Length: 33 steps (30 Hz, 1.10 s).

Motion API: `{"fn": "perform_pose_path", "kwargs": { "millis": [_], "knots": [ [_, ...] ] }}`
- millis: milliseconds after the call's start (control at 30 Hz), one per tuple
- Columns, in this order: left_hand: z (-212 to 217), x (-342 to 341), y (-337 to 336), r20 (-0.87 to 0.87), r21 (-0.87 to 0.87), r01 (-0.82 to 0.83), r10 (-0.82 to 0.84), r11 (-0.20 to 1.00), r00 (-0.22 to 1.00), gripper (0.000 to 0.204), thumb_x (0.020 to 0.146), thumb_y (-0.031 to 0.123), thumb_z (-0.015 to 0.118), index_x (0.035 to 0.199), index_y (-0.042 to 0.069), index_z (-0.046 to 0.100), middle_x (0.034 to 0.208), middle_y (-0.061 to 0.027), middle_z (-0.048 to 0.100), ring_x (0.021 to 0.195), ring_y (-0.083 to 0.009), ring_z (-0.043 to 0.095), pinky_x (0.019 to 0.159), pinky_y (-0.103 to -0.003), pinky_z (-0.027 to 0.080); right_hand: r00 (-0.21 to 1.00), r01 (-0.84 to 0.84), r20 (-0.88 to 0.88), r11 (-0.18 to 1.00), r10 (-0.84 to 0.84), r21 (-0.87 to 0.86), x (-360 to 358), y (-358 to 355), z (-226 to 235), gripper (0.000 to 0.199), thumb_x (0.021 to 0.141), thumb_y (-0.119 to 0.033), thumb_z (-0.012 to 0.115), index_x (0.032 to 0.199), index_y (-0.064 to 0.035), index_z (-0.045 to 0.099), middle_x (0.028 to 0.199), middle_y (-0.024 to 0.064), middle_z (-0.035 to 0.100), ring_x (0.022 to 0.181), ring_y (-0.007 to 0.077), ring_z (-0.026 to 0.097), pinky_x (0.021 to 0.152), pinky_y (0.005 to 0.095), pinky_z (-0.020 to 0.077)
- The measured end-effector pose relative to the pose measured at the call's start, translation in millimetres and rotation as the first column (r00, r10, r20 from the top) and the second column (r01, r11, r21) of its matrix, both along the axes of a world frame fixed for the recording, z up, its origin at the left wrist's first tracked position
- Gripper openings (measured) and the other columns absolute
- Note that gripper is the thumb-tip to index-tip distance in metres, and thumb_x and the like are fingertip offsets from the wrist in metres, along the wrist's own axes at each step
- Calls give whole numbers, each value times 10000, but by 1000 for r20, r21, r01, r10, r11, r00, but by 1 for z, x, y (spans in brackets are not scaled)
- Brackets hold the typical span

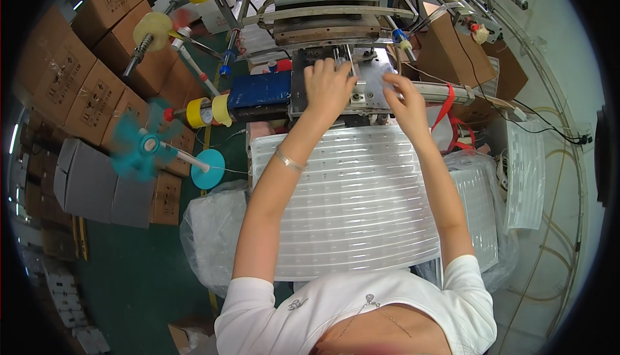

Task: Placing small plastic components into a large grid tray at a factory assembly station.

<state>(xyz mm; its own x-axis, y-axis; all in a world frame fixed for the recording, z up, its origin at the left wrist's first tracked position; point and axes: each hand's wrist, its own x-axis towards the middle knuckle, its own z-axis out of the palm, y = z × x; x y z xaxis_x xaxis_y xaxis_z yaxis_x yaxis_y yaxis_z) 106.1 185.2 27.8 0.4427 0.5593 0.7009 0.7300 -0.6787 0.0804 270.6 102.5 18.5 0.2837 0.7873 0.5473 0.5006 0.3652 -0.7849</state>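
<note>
My left hand [328, 89] reaches over the steel bed [378, 87] of a machine, with its fingers bent down beside two thin metal rods [347, 52]. Its fingertips are hidden, so whatever they grip does not show. Over the right part of that bed hovers my right hand [407, 101], thumb and curled fingers apart, with nothing plain to see between them. Just in front of me lies a wide ribbed tray of clear plastic strips [352, 203], beneath both forearms. The heavy metal press head [326, 32] stands right behind my hands.
Left of the bed sits a blue block [261, 91] beside yellow tape rolls [199, 113]. A turquoise fan [148, 143] spins, its blades blurred. Cartons [55, 64] are stacked at left. On the right are a red strap [443, 108], a metal bar [445, 91] and bagged plastic strips [475, 206].
</note>
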Motion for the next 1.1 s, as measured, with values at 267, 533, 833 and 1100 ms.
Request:
{"fn": "perform_pose_path", "kwargs": {
  "millis": [267,533,833,1100],
  "knots": [
    [1,-129,-81,450,-410,54,150,910,880,190,802,159,680,964,71,636,780,-67,604,636,-195,553,584,-306,436,692,212,668,962,-274,175,-39,74,5,163,816,-174,635,944,-76,656,886,118,659,762,301,632,662,388,507],
    [-63,-240,-138,666,-653,100,506,751,548,194,892,211,623,948,26,616,834,-42,634,727,-86,559,621,-217,419,907,-39,416,973,-61,228,-88,15,-8,300,793,-136,643,1072,-39,589,1027,160,607,923,331,574,806,421,450],
    [-17,-213,-139,871,-491,478,419,728,257,181,881,115,470,1011,24,556,926,-136,676,803,-181,647,679,-242,450,297,-508,741,757,602,-412,-236,-71,-89,306,696,-57,638,992,-117,596,933,91,572,881,233,587,677,385,494],
    [-13,-212,-136,883,-453,456,315,766,348,144,842,55,449,947,35,546,904,-138,656,841,-200,635,731,-274,480,672,-626,266,721,692,-296,-193,-65,-21,190,730,-66,608,904,-92,536,904,82,518,776,259,597,628,376,497]
  ]
}}
